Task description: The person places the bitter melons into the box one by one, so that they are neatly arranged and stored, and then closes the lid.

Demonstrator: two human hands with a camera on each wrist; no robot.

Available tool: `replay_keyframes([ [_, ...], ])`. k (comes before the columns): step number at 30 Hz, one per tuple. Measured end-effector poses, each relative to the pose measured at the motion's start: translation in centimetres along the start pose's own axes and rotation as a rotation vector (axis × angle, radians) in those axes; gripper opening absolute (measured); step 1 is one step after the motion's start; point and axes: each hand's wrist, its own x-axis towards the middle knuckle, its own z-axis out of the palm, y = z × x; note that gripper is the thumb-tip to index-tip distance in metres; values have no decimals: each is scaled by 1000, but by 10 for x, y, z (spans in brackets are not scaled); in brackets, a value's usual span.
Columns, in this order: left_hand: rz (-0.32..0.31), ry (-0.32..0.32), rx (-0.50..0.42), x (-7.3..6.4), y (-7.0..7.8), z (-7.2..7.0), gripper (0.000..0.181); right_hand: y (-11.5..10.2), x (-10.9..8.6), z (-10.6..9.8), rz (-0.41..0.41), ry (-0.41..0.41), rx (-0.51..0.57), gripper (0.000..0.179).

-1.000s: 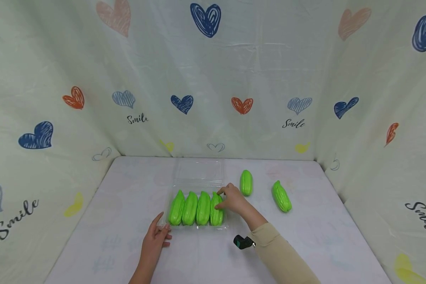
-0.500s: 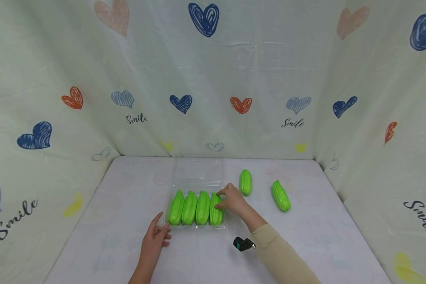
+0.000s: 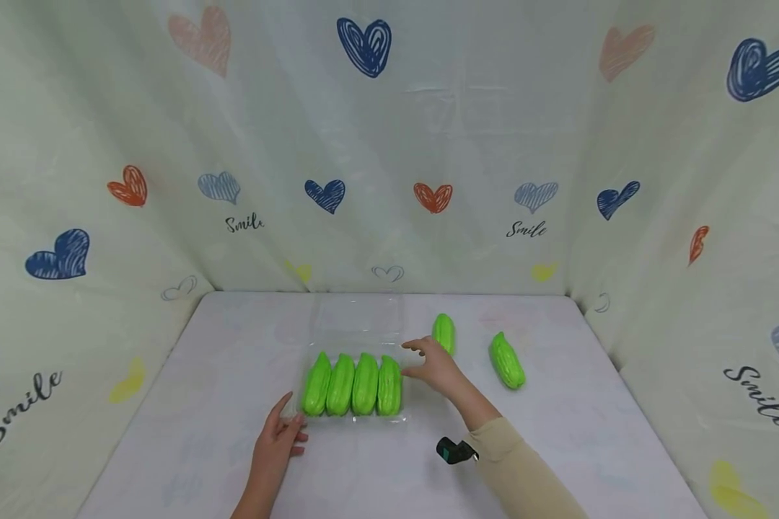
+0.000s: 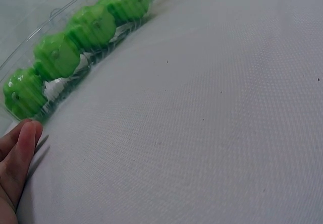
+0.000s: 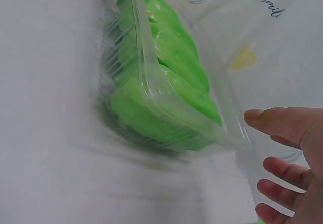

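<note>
Two bare hands are in view, along with one beige cloth sleeve on the right arm. One small black device with a teal patch shows beside that sleeve, over the white cloth-topped table. The left hand lies relaxed at the near left corner of one clear plastic hinged container, its thumb tip right at that corner (whether it presses there, I cannot tell). The right hand is spread, thumb and fingers apart with nothing between them, just beside the container's right side.

Four bright green, ridged, gourd-shaped pieces lie side by side in the container, between the two hands; the rightmost is nearest the right hand. Two more such pieces lie outside: one slanted to the right of the right hand, the other just beyond that hand and partly hidden by it.

Farther back, the container's single clear lid lies open. Behind everything hangs a pale curtain printed with coloured hearts and four "Smile" words.
</note>
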Motion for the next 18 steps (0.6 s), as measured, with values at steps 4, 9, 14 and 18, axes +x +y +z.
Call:
replay_keyframes([
  [4,-1,-2,-3,0,-1,-1,64,9,-5,-11,44,71,8,47],
  [9,2,-8,-6,0,1,-2,64,22,-10,-24,75,136,-13,48],
  [14,4,-10,-11,0,0,-1,63,35,-18,-37,89,196,-23,47],
  [18,3,-3,0,0,0,0,65,47,-24,-47,84,243,-6,47],
])
